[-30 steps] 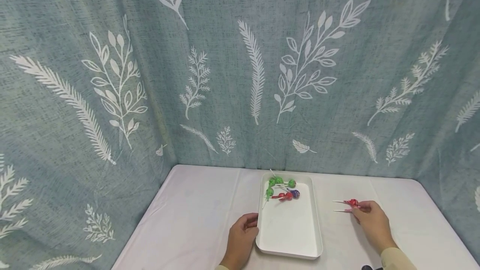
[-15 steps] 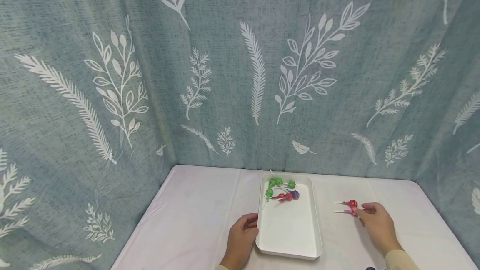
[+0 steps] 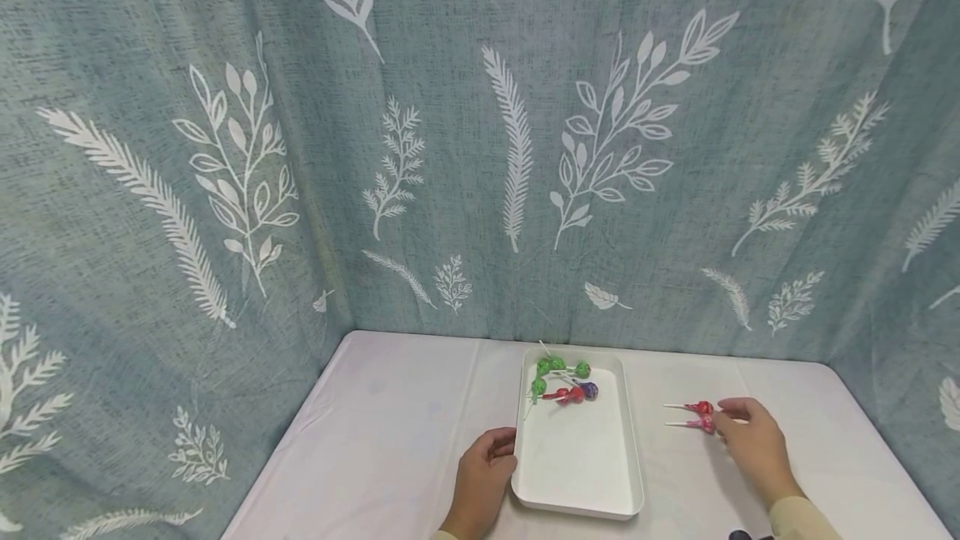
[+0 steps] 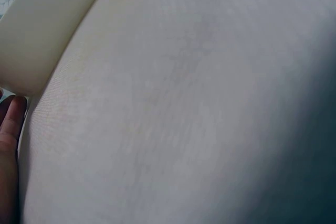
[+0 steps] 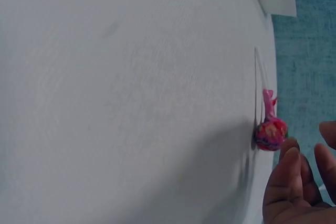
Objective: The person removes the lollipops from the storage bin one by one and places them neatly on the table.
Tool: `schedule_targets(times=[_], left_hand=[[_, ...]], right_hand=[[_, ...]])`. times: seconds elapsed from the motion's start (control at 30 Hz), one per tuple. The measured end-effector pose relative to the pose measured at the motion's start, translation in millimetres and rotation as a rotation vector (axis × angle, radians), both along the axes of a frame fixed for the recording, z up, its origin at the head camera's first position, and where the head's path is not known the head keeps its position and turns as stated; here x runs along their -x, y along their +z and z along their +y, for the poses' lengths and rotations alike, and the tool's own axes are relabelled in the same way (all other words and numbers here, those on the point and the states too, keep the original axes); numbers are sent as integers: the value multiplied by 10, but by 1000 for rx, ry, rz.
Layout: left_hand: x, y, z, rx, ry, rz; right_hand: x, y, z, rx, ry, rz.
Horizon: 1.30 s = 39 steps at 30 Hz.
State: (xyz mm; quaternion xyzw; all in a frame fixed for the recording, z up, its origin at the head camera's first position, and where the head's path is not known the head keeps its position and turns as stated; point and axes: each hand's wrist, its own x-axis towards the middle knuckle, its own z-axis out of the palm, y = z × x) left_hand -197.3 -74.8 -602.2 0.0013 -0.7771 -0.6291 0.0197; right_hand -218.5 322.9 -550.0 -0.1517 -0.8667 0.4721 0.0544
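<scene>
In the head view my left hand [image 3: 482,482] rests at the left wall of a white tray [image 3: 577,465]; the left wrist view shows fingers [image 4: 14,119] against the tray's side [image 4: 44,32]. My right hand [image 3: 756,444] is just right of two lollipops lying side by side, a red one [image 3: 703,408] behind and a pink one [image 3: 707,423] in front, sticks pointing left. In the right wrist view, fingertips [image 5: 291,156] are beside the pink lollipop's head [image 5: 271,134]; whether they touch it I cannot tell. The fingers are loosely bent, with no grip visible.
Inside the tray's back left part lie several green lollipops [image 3: 557,364], red ones [image 3: 576,395] and a purple one [image 3: 590,391]. A white cloth covers the table [image 3: 405,415]. Patterned curtains [image 3: 450,190] stand behind and at both sides. A dark round object [image 3: 739,536] shows at the bottom edge.
My right hand has let go of the pink lollipop and drawn slightly right, uncovering its head. Both lollipops there lie almost where they were. My left hand has stayed at the tray.
</scene>
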Motion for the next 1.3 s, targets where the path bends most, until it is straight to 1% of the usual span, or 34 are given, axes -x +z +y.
schedule_targets(times=[0.1, 0.3, 0.5, 0.6, 0.77, 0.9, 1.07, 1.3], left_hand=[[1, 3, 0, -2, 3, 1], [-5, 10, 2, -9, 2, 0], [9, -8, 3, 11, 9, -13], [11, -13, 2, 12, 11, -14], [9, 1, 5, 7, 9, -19], [-2, 18, 10, 6, 8, -20], [-7, 23, 12, 1, 5, -3], [-16, 21, 5, -3, 2, 11]], right_hand=[[8, 28, -56, 7, 4, 12], [35, 62, -210, 12, 33, 63], [65, 93, -411, -13, 83, 68], [78, 110, -511, -3, 110, 81], [105, 115, -669, 12, 138, 82], [138, 124, -789, 23, 142, 95], [193, 159, -949, 61, 143, 98], [275, 174, -1169, 73, 172, 79]])
